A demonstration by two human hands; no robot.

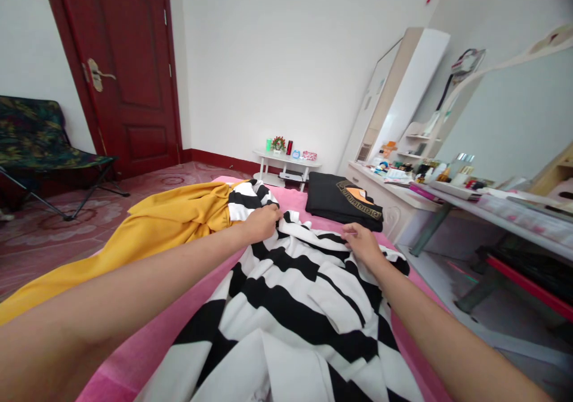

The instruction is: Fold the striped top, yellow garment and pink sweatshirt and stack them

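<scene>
A black-and-white striped garment (286, 294) lies spread out and wrinkled in front of me, its neck end facing away. My left hand (264, 222) is closed, pinching the garment's cloth near the neckline on the left side. On the right side of the neckline rests my right hand (363, 246), palm down, its fingers apart and touching the cloth. Left of the striped garment is a mustard-yellow garment (179, 217), bunched up at its far end. A folded black garment (333, 196) with a gold patterned trim lies beyond my right hand.
Pink bedding (290, 199) lies under the clothes. At right stand a dressing table (385, 181) crowded with bottles and a mirror (514, 110). A small white table (286, 160) is against the far wall. A folding chair (49, 145) stands left, by a dark red door (129, 62).
</scene>
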